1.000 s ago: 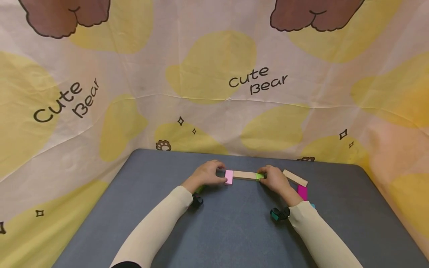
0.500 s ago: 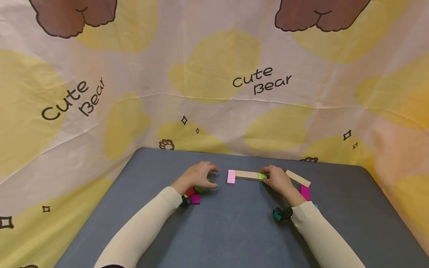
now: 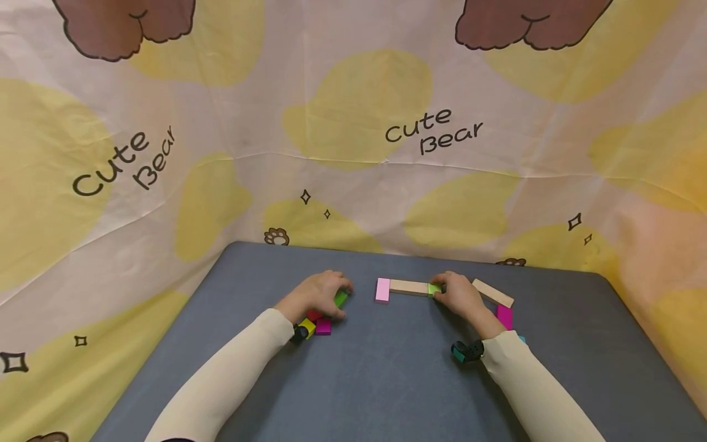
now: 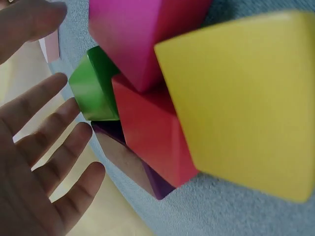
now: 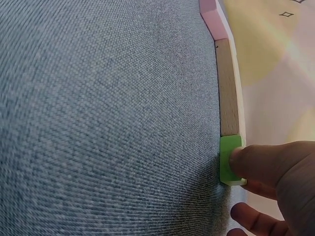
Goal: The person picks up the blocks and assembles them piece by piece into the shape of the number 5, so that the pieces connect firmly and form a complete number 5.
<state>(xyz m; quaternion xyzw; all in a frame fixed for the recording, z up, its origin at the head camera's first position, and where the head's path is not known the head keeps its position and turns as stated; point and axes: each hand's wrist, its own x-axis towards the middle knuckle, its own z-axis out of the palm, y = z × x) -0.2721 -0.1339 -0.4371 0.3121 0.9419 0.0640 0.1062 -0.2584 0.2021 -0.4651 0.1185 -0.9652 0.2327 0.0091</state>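
My left hand (image 3: 320, 291) hovers over a loose cluster of coloured blocks, fingers spread and relaxed, holding nothing. In the left wrist view its fingertips come right up to a green block (image 4: 93, 88). Beside that block lie a red block (image 4: 152, 132), a magenta block (image 4: 130, 34), a large-looking yellow block (image 4: 241, 103) and a dark purple one (image 4: 130, 162). My right hand (image 3: 461, 296) pinches a light green block (image 5: 229, 155), thumb on its near face. That block sits at the right end of a plain wooden strip (image 3: 409, 287), whose other end meets a pink block (image 3: 382, 290).
Right of my right hand, a second wooden strip (image 3: 493, 293) lies slantwise, with a magenta block (image 3: 504, 317) by its end. A blue piece (image 3: 521, 338) shows partly behind the right wrist. Behind the grey table (image 3: 364, 380) hangs a patterned cloth (image 3: 342, 135).
My left hand has left the pink block and moved left to the coloured cluster, uncovering several blocks. The right hand keeps its pinch on the light green block.
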